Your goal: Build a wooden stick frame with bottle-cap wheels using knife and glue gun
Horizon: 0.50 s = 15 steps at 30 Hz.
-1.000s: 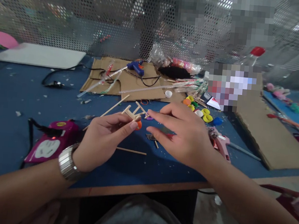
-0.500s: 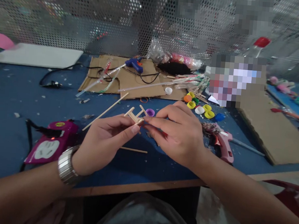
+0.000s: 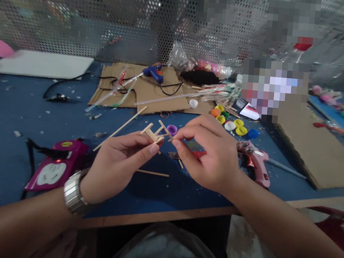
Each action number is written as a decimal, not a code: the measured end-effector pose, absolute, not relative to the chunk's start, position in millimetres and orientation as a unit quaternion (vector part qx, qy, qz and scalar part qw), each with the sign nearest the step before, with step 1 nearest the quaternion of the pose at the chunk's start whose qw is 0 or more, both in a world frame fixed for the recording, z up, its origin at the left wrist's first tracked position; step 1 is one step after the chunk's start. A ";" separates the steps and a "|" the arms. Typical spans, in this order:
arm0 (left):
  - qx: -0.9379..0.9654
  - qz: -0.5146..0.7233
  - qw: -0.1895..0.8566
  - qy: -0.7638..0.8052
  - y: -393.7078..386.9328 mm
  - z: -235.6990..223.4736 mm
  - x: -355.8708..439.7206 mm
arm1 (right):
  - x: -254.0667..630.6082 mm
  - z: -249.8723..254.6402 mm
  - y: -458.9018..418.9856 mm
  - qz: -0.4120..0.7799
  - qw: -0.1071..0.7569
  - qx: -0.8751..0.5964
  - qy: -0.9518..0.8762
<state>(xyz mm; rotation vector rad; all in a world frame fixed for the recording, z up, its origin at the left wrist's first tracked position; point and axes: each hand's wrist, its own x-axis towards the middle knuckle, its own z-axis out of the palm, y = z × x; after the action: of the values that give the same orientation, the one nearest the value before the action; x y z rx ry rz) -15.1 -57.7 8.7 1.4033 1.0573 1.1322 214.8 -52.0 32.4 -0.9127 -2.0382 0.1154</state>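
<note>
My left hand (image 3: 117,162), with a metal watch on its wrist, is closed in a pinch on a small frame of glued wooden sticks (image 3: 155,132) held above the blue table (image 3: 7,150). My right hand (image 3: 210,152) is closed too, thumb and forefinger pinching one end of that stick frame. A purple bottle cap (image 3: 172,129) lies just behind the frame. Loose wooden sticks (image 3: 153,172) lie on the table under my hands, and a long stick (image 3: 120,128) runs off to the left.
A pink glue gun (image 3: 256,162) lies right of my right hand, a magenta power strip (image 3: 56,165) to the left. Coloured bottle caps (image 3: 231,124), a blue glue gun (image 3: 153,73) on cardboard (image 3: 145,88), straws and a perforated metal screen (image 3: 79,16) stand behind.
My right hand has gone from open fingers near the stick frame to a pinch on its end. An orange cap seen under my left fingers a second ago is out of sight.
</note>
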 end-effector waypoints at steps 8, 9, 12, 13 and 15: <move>0.559 0.468 0.512 0.455 -56.5 -2.3 -20.2 | 235.7 39.2 -51.1 0.065 0.490 -0.436 -0.752; 0.553 0.470 0.516 0.454 -56.2 -2.9 -20.3 | 237.7 38.4 -50.3 0.071 0.503 -0.440 -0.740; 0.542 0.477 0.526 0.450 -55.4 -3.6 -20.5 | 241.6 36.3 -44.5 0.074 0.548 -0.444 -0.705; 0.541 0.478 0.526 0.450 -55.2 -3.7 -20.6 | 242.7 36.3 -41.4 0.067 0.565 -0.444 -0.692; 0.539 0.482 0.525 0.449 -55.1 -3.8 -20.8 | 246.3 38.9 -34.4 0.055 0.596 -0.439 -0.669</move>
<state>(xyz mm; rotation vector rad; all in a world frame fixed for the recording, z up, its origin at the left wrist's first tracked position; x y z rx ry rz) -20.8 -55.1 -3.8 1.2900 1.0743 1.1540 246.3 -34.4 38.9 -1.0197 -1.5543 0.1287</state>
